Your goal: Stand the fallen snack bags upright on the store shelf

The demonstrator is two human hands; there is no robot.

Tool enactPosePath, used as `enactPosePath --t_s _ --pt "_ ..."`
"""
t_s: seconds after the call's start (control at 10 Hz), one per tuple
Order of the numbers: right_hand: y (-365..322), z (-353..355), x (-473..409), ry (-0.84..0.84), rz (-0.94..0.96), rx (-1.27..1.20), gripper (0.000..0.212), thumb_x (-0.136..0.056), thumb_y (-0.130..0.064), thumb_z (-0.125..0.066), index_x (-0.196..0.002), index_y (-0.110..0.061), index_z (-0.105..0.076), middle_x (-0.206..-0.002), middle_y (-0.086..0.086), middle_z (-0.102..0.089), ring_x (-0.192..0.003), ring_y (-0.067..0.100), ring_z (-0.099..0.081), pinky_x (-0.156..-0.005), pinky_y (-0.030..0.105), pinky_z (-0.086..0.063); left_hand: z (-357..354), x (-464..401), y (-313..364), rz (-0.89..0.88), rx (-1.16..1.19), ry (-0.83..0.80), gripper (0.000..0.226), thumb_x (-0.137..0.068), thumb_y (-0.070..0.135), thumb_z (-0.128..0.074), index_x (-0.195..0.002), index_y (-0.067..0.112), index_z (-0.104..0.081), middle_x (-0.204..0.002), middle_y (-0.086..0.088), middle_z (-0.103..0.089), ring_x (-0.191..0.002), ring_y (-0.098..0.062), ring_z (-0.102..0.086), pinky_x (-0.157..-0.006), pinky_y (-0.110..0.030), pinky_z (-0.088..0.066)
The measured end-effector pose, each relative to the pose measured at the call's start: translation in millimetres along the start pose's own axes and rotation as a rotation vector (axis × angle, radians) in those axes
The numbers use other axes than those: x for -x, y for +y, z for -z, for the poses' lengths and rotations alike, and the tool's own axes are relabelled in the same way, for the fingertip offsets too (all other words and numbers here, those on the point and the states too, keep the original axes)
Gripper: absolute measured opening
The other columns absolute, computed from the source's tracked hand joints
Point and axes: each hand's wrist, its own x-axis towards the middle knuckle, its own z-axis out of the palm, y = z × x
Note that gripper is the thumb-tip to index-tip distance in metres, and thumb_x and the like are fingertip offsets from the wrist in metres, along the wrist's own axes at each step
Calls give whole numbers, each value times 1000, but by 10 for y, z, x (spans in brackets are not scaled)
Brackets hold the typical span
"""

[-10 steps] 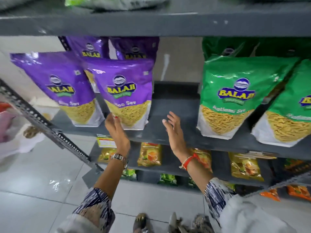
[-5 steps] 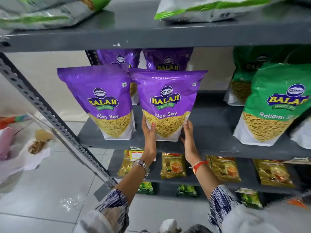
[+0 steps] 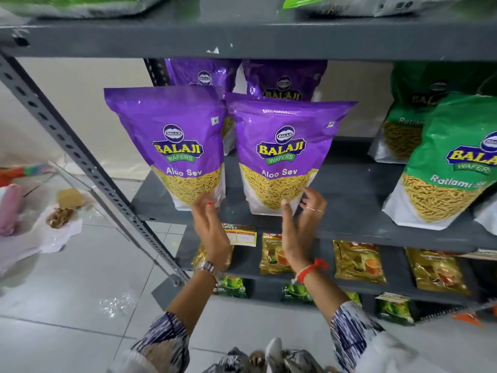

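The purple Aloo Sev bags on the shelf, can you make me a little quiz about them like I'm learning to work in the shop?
1. True or false: the two front Aloo Sev bags, the left front bag and the right front bag, stand upright on the grey shelf.
2. Which hand touches which front bag? A) the left hand the left bag, the right hand the right bag B) both hands the right bag C) neither hand touches a bag
3. Fill in: the bags to the right of the purple ones, such as the Ratlami Sev bag, are coloured ____.

Key: 1 true; 2 A; 3 green.
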Motion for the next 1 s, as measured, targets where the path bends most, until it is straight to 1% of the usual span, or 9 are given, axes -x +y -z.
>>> enactPosePath --t_s 0.1,0.2,0.3,0.4,0.5,0.7,0.8,0.9,1.0 --pt "-131 -340 158 -216 222 46 35 -88 -37 -53 -117 -18 -51 -120 -12 -44 -119 15 -45 -104 29 -38 279 -298 18 -80 -17 216 17 -90 7 -38 -103 9 -47 -92 6 -50 -80 6 -50 -76 -20 -43" --pt "-302 -730 221 -444 127 3 38 -87 -37 -55 -120 -19 -50 -116 -17 -45 -116 20 -49 -99 47 -44 511 -637 31 -63 -57 307 29 -89 16 -40 -114 3 -46 -106 -2 -47 -93 3 -48 -84 -11 -39" --pt "-449 -1059 206 -529 -84 -82 61 -81 -35 -61 -135 -14 -42 -133 6 -51 -125 23 -49 -105 49 -42 673 -959 51 29 -94 218 44 -94 21 -37 -137 11 -33 -140 -6 -36 -128 -13 -36 -108 -25 -31" --pt "-564 -1256 154 -509 -244 -133 78 -78 -35 -63 -145 -18 -28 -145 9 -46 -134 22 -42 -113 48 -36 725 -1181 75 170 -53 84 45 -97 28 -31 -142 25 -24 -153 -7 -25 -139 -21 -29 -116 -41 -25" --pt "-571 -1359 139 -483 -325 -176 83 -76 -34 -62 -147 -15 -23 -148 10 -44 -136 26 -42 -114 49 -34 696 -1175 103 254 -2 -101 52 -91 50 -34 -141 37 -24 -152 -2 -33 -135 -22 -39 -111 -52 -34" --pt "-537 -1369 193 -448 -316 -184 65 -77 -32 -64 -136 -19 -39 -132 10 -58 -124 26 -54 -105 52 -43 635 -1117 130 242 14 -168 49 -90 53 -36 -136 43 -23 -151 -1 -36 -134 -20 -40 -112 -53 -33" --pt "-583 -1332 224 -466 -338 -181 69 -79 -31 -63 -141 -19 -34 -140 11 -52 -130 26 -49 -109 52 -40 636 -1069 179 212 -8 -189 52 -94 47 -34 -143 37 -18 -154 0 -29 -137 -17 -36 -113 -49 -32" --pt "-601 -1278 266 -467 -368 -155 84 -78 -41 -60 -148 -17 -21 -155 9 -32 -143 25 -31 -117 50 -29 629 -927 134 88 -28 -164 56 -96 40 -29 -147 30 -9 -159 2 -12 -133 11 -26 -108 -20 -31" --pt "-571 -1117 339 -414 -348 -117 88 -78 -46 -59 -150 -21 -15 -161 2 -16 -148 20 -17 -120 48 -22 594 -727 83 -22 -199 -132 57 -97 35 -29 -148 24 -7 -160 -1 -5 -132 21 -11 -110 -11 -19"
